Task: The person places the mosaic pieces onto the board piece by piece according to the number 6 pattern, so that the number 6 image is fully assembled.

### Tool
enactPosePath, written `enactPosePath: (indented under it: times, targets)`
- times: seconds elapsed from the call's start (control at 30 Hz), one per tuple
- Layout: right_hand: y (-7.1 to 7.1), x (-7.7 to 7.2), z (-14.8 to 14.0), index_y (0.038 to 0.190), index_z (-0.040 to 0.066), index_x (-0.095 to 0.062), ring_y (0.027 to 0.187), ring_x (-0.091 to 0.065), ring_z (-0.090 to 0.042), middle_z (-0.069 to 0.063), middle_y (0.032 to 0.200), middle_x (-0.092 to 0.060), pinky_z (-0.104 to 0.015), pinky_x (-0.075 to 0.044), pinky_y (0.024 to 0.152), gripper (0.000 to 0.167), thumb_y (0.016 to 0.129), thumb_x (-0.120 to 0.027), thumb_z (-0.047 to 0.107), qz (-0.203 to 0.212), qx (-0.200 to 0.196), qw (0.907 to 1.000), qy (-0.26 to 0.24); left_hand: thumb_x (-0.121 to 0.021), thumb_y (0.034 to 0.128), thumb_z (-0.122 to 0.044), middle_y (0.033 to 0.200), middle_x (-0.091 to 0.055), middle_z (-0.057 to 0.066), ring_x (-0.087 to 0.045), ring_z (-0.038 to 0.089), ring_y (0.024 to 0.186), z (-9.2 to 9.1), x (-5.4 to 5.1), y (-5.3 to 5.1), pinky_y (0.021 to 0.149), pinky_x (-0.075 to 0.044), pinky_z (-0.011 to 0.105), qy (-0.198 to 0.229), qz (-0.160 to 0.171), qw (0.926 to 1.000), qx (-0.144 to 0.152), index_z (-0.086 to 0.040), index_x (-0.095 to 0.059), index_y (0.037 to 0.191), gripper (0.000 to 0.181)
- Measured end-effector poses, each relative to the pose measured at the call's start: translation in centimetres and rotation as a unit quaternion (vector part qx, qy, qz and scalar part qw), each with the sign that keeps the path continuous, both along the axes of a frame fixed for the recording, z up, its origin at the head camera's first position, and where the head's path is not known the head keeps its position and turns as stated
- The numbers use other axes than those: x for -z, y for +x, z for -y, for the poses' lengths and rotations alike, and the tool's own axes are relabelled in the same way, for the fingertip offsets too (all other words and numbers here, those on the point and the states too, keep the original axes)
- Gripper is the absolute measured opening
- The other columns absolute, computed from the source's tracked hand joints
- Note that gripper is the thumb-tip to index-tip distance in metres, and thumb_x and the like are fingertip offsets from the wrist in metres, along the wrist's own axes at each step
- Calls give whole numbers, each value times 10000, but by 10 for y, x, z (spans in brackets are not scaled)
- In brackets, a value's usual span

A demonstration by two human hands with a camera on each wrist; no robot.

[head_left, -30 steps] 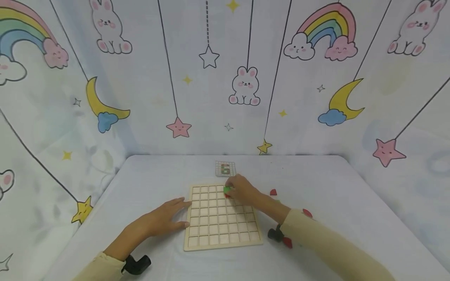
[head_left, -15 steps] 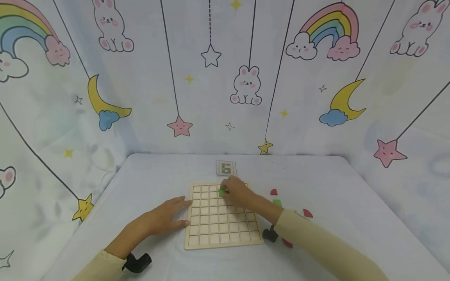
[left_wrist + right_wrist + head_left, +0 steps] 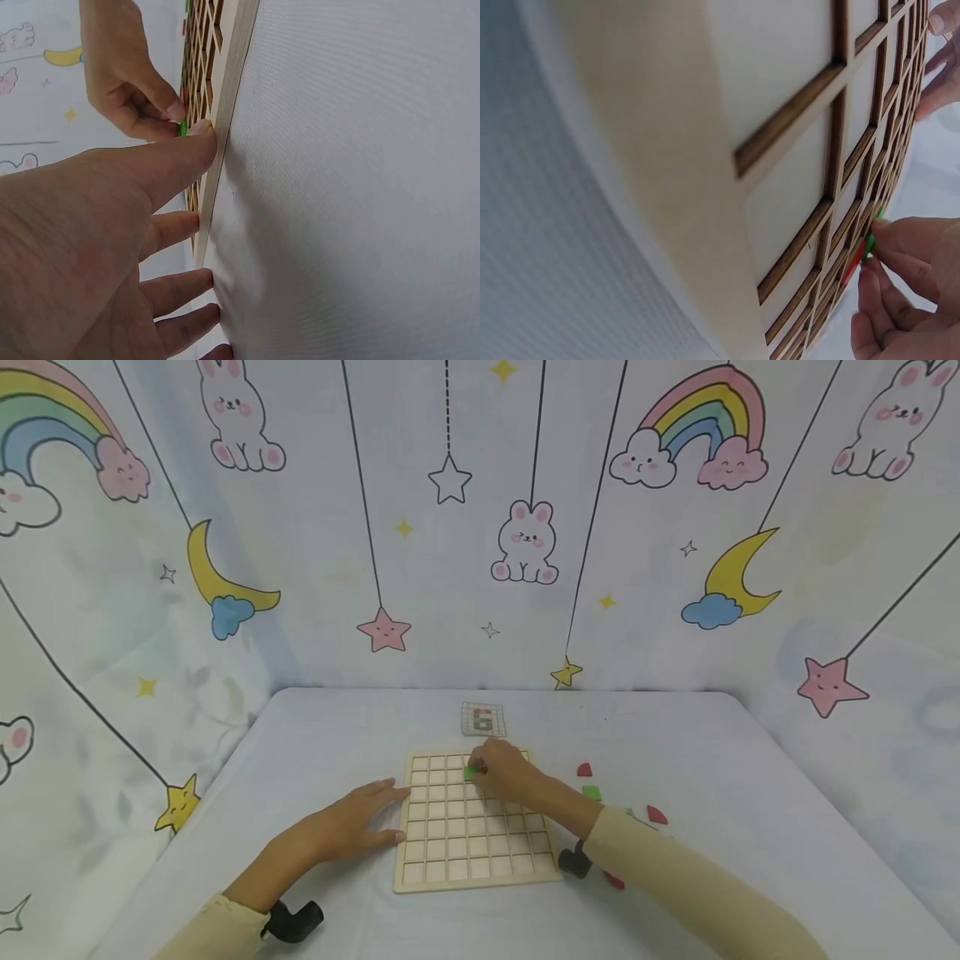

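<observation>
White-covered table backed by cartoon-printed cloth walls.
The pale walls are patterned with rabbits, rainbows, yellow moons and stars, some hung from dark lines; the tabletop is softly lit.

From afar I'm seeing a pale board gridded into brown-lined squares, a green piece, and a card figured in red and green. Red pieces are dotting the white surface; rainbows, yellow moons and pink stars are patterning the white backdrop.
</observation>
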State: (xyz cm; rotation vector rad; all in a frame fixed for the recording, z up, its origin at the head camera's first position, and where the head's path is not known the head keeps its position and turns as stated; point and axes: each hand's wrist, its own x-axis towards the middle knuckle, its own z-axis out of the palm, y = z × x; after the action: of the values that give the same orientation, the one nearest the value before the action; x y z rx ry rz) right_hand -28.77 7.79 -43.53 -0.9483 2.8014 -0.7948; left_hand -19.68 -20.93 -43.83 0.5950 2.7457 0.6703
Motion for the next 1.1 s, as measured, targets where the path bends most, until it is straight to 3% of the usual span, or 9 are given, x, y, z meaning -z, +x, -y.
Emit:
enactPosePath:
  times: [0.27,0.63,0.83,1.1]
  targets:
    - [0,2,-2,1053,25,-771,872,-621,-160,-54,967,-683,-343,-591,808,97,964,-732,21,56,28,10000,-47,-721,997,-455,1663,-352,263,-332,498,1532,0,2,0,1222,-315,676,25,-3,10000,-4,-113,-468,1591,731]
    - [0,2,-12,1166,19,-754,1033,-677,-251,-114,1125,-707,-414,-600,904,189,980,-721,20,140,39,9996,-226,-719,996,-463,1666,-347,262,-330,503,1531,0,2,1,1220,-313,683,-20,-7,10000,-28,-126,-464,1596,733]
    - [-6,-3,-38,1198,2,-733,1064,-667,-286,-141,1150,-698,-450,-591,913,233,971,-742,51,235,244,9983,-468,-720,998,-456,1662,-352,264,-333,499,1530,0,0,1,1222,-313,678,6,12,10000,-4,-121,-465,1593,729]
    - [-13,-3,-90,1206,48,-744,1097,-673,-262,-90,1158,-737,-475,-577,961,247,980,-743,149,302,888,9943,-500,-723,992,-469,1658,-357,265,-338,497,1528,-1,0,1,1219,-321,674,-26,-13,10000,6,-116,-466,1591,741]
